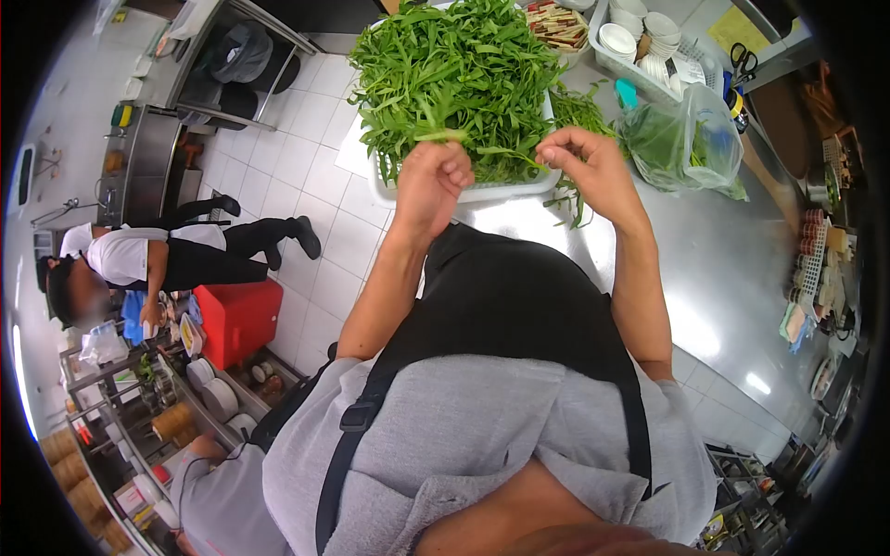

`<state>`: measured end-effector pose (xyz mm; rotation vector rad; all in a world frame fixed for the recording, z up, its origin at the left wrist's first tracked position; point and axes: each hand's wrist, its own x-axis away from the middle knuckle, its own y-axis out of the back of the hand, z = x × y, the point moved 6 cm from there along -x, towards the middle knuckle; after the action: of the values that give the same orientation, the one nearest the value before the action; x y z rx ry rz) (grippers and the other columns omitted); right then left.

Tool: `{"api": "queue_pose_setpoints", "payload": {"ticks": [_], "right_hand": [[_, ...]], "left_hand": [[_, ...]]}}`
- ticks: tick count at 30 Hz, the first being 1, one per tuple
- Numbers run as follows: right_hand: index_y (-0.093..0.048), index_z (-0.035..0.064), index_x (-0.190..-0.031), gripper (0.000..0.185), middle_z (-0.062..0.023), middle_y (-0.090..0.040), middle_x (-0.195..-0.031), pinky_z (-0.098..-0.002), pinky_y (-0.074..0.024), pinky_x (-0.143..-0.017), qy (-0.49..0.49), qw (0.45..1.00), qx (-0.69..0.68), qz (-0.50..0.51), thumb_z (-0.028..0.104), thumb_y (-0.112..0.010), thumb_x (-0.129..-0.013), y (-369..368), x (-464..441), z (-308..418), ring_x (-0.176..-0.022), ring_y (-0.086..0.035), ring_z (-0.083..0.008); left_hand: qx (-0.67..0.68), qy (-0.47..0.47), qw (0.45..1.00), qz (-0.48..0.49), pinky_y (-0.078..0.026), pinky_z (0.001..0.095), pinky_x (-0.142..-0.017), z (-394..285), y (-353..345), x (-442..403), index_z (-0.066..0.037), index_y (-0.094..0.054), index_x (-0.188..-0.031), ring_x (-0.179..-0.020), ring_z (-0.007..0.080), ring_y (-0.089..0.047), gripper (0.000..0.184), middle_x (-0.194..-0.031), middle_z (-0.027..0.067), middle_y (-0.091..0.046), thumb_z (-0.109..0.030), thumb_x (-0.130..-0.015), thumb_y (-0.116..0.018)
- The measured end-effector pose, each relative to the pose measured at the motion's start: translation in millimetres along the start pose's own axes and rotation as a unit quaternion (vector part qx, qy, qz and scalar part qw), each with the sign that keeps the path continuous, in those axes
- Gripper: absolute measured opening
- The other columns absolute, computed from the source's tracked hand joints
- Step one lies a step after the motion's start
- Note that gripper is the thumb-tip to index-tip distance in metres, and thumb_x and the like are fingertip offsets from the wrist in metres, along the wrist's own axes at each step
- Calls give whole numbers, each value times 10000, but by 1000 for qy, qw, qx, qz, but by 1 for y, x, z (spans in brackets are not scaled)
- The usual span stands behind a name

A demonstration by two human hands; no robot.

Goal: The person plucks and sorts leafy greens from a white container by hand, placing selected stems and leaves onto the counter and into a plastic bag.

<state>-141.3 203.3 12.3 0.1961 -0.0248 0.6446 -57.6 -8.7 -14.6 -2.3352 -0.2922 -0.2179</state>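
Gripping smooth green stems [443, 136] w/ curled L hand [432, 182], R hand [593, 171] pinching slim sprig [521, 156].

The location is a commercial kitchen, most likely that of a restaurant. Indicators are as follows. The main work surface is a broad stainless-steel table [681, 241]. A bulk quantity of leafy greens [454, 69] is heaped in a white plastic basket [510, 192], a volume beyond household use. Small white bowls [660, 26] are stacked in a crate at the table's far edge. The floor [311, 269] is finished in pale tile. At left, a rack [120, 445] carries stacked tableware, including white plates [220, 400]. A co-worker [199, 257] in a white top, dark trousers and dark headwear stands beside it, near a red container [239, 322]. A black apron [519, 287] is worn in the foreground.
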Motion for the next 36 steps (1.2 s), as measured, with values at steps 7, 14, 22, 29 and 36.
{"api": "queue_pose_setpoints", "payload": {"ticks": [7, 14, 22, 29, 36], "right_hand": [[-715, -11, -1017, 136, -43, -736, -928, -262, -500, -808, 27, 993, -110, -13, 110, -675, -968, 2, 5, 10, -860, -640, -98], [-765, 1, -991, 127, -44, -739, -933, -275, -501, -808, 102, 994, -26, 8, 94, -722, -916, -2, 10, 39, -860, -646, -117], [-751, -5, -999, 129, -72, -722, -933, -287, -502, -806, 111, 993, 43, 0, 71, -718, -901, 4, 32, 48, -864, -653, -157], [-733, -19, -1034, 160, -99, -715, -1001, -309, -497, -860, 43, 992, 72, -93, 70, -708, -904, 40, 42, -9, -927, -659, -195], [-738, -32, -1040, 192, -75, -720, -993, -287, -491, -849, 57, 996, -1, -66, 126, -717, -934, 2, 27, 6, -923, -644, -145]], "left_hand": [[-162, 126, 979, 16, -279, 241, -499, 37, -32, 16, -17, -649, -916, -486, 51, -320, 256, -575, -89, -335, -257, -1003, -662], [-152, 170, 974, 21, -286, 232, -500, 45, -40, 2, -40, -657, -925, -510, 46, -328, 248, -593, -89, -358, -267, -1022, -632], [-119, 128, 985, 7, -291, 241, -505, 49, -49, 2, -46, -661, -908, -517, 50, -329, 148, -599, -85, -383, -168, -991, -656], [-214, -63, 972, -77, -284, 247, -511, 17, -49, 4, -17, -702, -910, -547, 38, -360, 108, -618, -74, -485, -116, -941, -731], [-310, -104, 945, -20, -335, 220, -571, 17, -65, 10, -8, -743, -945, -643, 37, -457, 187, -730, -55, -604, -189, -925, -784]]}}
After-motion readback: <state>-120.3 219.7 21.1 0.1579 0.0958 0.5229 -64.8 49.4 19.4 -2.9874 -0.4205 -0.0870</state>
